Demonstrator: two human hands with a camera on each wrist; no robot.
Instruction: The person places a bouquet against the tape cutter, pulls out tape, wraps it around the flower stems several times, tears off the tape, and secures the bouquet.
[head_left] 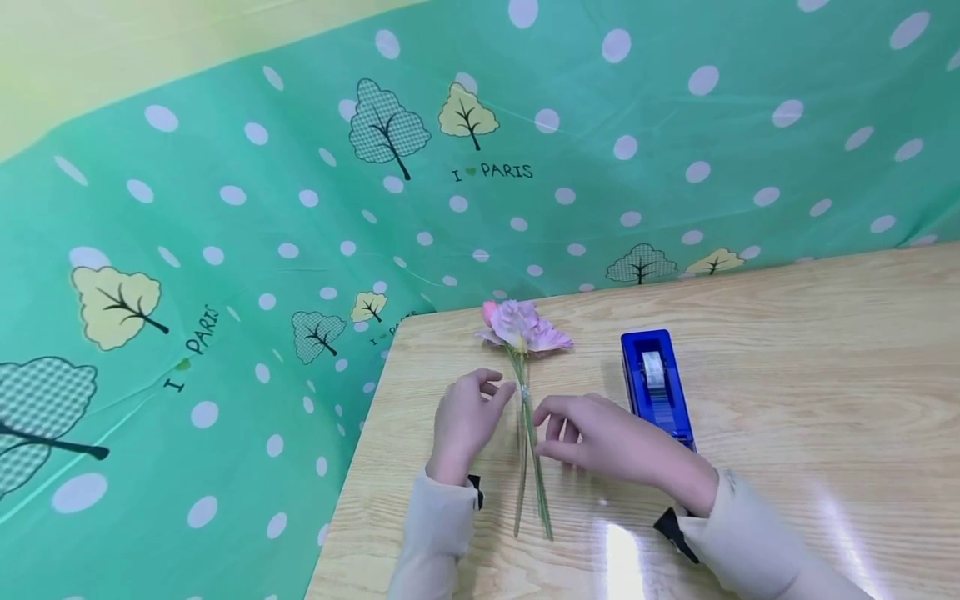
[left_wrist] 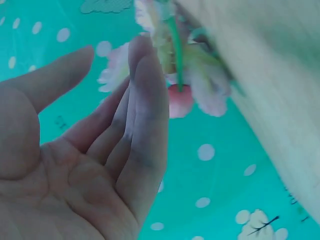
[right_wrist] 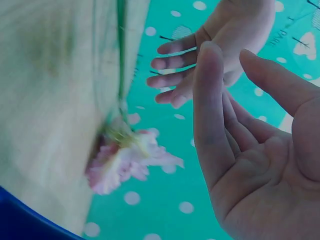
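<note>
A bunch of artificial flowers (head_left: 522, 327) lies on the wooden table, with pale purple blooms at the far end and a pink bud beside them. Its thin green stems (head_left: 534, 450) run toward the near side, and a small shiny patch shows where they come together. Left of the stems is my left hand (head_left: 468, 421), its fingers loosely bent around nothing. From the other side my right hand (head_left: 600, 437) faces the stems, thumb and fingers apart. Both wrist views show empty palms, with the blooms (right_wrist: 130, 162) beyond the fingers. Whether any fingertip touches a stem I cannot tell.
A blue tape dispenser (head_left: 678, 392) with a roll of clear tape stands just beyond my right hand. Green dotted cloth (head_left: 570, 225) with printed trees hangs behind the table (head_left: 825, 375) and along its left edge.
</note>
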